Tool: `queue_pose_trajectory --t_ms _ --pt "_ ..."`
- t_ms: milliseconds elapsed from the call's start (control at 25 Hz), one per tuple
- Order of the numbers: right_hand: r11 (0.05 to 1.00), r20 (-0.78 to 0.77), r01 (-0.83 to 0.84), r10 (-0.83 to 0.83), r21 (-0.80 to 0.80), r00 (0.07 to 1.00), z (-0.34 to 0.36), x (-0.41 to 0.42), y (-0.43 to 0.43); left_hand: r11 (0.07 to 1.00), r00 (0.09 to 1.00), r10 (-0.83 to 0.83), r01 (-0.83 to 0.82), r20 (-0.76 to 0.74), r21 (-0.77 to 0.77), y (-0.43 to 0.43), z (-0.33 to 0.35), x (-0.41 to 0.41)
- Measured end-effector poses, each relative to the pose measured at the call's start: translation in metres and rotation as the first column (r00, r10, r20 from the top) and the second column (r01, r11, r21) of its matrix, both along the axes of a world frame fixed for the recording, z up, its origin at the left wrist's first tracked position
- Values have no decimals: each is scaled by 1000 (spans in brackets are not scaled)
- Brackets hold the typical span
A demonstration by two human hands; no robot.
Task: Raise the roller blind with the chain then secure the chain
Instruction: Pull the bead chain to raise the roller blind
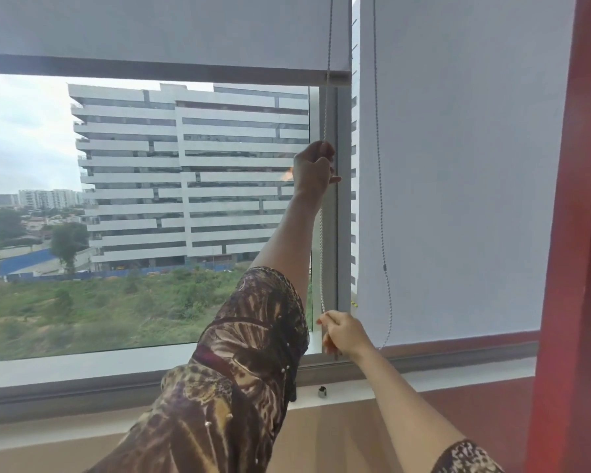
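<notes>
While aloft, left hand [313, 169] around chain [321, 254]

left sleeve [246, 370]: brown-black patterned, loose, tiny pale beads | right sleeve [468, 457]: same print

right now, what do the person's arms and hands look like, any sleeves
The left sleeve is loose, in a brown, tan and black print dotted with small pale beads; the right sleeve matches, only its edge showing. The left hand and right hand are bare: no gloves, rings or watch visible.
</notes>
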State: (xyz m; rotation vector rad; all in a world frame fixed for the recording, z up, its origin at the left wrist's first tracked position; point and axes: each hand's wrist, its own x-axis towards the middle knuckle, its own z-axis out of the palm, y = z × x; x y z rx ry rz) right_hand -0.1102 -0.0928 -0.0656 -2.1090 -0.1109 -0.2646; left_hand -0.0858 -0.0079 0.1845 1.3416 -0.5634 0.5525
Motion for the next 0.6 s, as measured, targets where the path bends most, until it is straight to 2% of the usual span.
queue_pose_trajectory --t_ms 80,160,280,440,600 --pt "1000 -5 1 -1 11 1000 23 -1 -3 1000 1000 25 -25 10 10 2 -6 -2" --pt "999 66 46 -46 -2 997 49 3 -10 999 1000 26 -26 -6 26 3 -22 -2" --pt "991 172 99 -113 89 979 91 12 -18 998 999 11 -8 -48 57 5 -62 5" --pt "984 277 86 -127 153 953 140 12 -14 998 996 15 -9 -87 68 8 -107 13" --pt "968 397 43 -142 247 907 186 5 -3 995 995 31 -22 -91 96 7 -124 8"
